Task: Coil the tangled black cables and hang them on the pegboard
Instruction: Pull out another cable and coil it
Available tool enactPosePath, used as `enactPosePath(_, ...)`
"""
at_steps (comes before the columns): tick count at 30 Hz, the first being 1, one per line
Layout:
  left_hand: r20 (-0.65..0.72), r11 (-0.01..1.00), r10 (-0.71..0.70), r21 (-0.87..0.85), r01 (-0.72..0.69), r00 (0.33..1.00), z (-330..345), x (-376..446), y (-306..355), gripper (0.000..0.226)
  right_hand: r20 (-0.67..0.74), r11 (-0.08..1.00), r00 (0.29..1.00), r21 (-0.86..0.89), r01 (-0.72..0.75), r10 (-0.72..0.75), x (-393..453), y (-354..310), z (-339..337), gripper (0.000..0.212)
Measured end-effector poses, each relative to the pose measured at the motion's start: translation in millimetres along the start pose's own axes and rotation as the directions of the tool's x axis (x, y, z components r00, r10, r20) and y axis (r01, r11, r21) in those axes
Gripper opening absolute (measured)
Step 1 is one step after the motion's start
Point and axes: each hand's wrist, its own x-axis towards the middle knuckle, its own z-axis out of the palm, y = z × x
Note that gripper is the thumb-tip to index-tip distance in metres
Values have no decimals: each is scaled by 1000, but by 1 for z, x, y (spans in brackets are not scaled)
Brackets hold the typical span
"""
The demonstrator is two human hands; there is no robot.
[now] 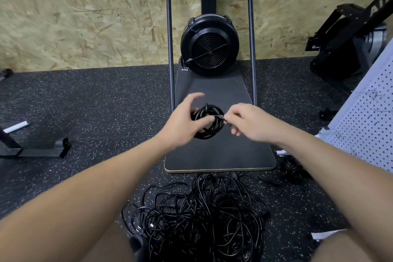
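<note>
Cables: one coiled black cable (207, 121) is held up in front of the person, above the dark platform (221, 155) of a fan machine (209, 45). The coil is gripped by the left hand (185, 121), fingers curled round its left side, thumb raised above it. The loose end of the cable, at the coil's right edge, is pinched by the right hand (247, 120); what kind of tip it is cannot be told, it is blurred. The coil's ring roughly faces the camera, loose end pointing right toward the right hand.

The pegboard (365, 125), white and perforated, is seen leaning at the right edge, well right of the coil, so the right hand is the nearer one to it. Judged step: the end is being tucked or wrapped to finish the coil; hanging is not yet done. A sweep to the right past the machine's right upright pole (252, 49) would be called for, and the pole could get in the way.

A big tangled pile of cables (202, 215) lies on the speckled floor (95, 108) below the arms, so most of the task is judged left. A smaller dark cable bundle (294, 171) lies near the pegboard's foot. A black frame (32, 149) sits on the floor at left.
</note>
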Motion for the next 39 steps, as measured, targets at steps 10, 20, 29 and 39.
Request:
enactPosePath(10,49,966,233,106,-237,971,-5,-1,6,24,65,958,985,-230,169,-158,-7,15,-6,12)
enactPosePath(20,158,935,303,140,-325,940,2,-1,18,42,84,977,987,-154,147,-135,-7,1,4,19)
enactPosePath(29,150,889,291,323,-326,945,-1,3,12,27,122,967,961,-41,253,-247,-12,0,-10,23)
enactPosePath(39,-118,976,213,69,-206,970,13,2,43,31,-253,749,966,649,136,45,-11,-14,4,42)
